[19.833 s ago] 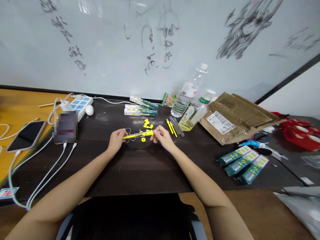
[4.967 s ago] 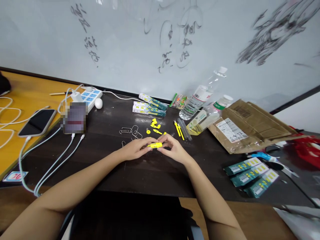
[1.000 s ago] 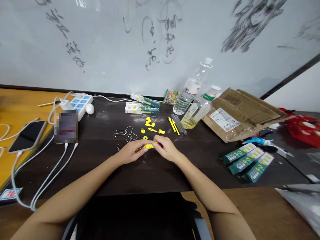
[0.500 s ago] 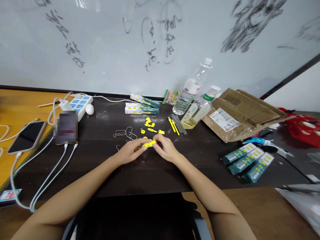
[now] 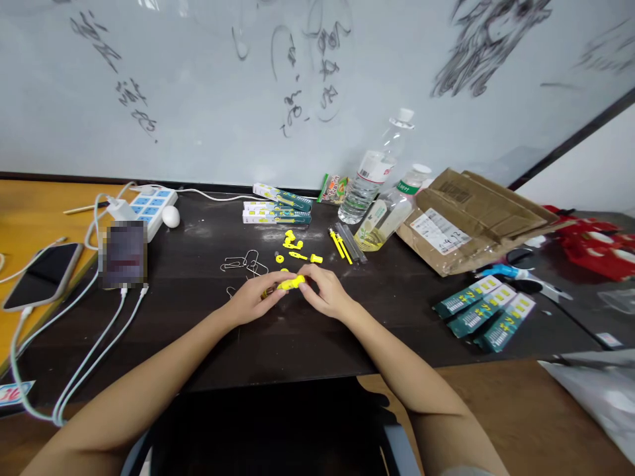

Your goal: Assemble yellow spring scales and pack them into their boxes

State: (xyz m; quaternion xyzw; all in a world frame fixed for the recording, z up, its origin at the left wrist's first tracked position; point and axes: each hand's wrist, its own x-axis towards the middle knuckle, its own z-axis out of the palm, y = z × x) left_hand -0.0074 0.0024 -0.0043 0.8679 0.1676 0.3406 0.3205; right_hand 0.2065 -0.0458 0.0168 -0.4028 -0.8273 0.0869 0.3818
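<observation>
My left hand (image 5: 252,299) is closed around one end of a small yellow plastic piece (image 5: 292,283), above the dark table. At its other end, the fingertips of my right hand (image 5: 325,292) pinch the same piece. Something brownish shows by the left fingers, too small to name. Just beyond the hands lie loose yellow plastic parts (image 5: 290,238), a yellow ring (image 5: 280,259) and a short yellow cylinder (image 5: 316,258). Bent metal wire hooks (image 5: 256,266) rest beyond my left hand, partly hidden by it.
Thin yellow rods (image 5: 340,247) lie near two bottles (image 5: 368,175). Printed boxes (image 5: 276,213) are stacked at the back; more boxes (image 5: 483,311) lie right, before a cardboard parcel (image 5: 461,198). Left are a power strip (image 5: 155,210), phone (image 5: 42,274) and cables.
The whole view has shifted slightly, so the table things appear a little further left. Both hands keep hold of the yellow piece, with hardly any visible change in their grip.
</observation>
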